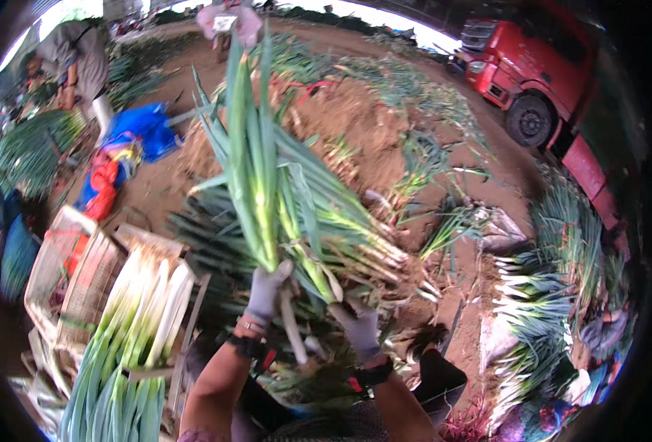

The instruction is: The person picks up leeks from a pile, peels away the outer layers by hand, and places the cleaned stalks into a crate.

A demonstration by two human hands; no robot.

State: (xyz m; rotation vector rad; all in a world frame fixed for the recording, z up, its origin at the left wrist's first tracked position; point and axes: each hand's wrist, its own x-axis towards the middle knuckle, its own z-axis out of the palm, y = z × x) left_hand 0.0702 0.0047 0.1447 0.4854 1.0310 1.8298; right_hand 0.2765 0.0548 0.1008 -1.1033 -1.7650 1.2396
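My left hand point(267, 289), in a pale glove, is closed around a large green onion point(261, 184). Its leaves point up and away from me, and its white stalk shows below the fist. My right hand point(357, 325), gloved too, is closed at the lower end of a loose green leaf point(313, 269) hanging beside that stalk; the fingertips are partly blurred. Under and beyond both hands lies a pile of untrimmed green onions point(341, 214), white ends to the right. Left of me, cleaned green onions point(138, 317) lie in a crate, white ends away from me.
A wicker-like crate point(72, 283) stands at the left, with a blue plastic sheet point(143, 131) beyond it. Rows of green onions point(528, 309) lie on the right. A red truck point(532, 74) is parked at the far right. One person bends over point(83, 62) at the far left.
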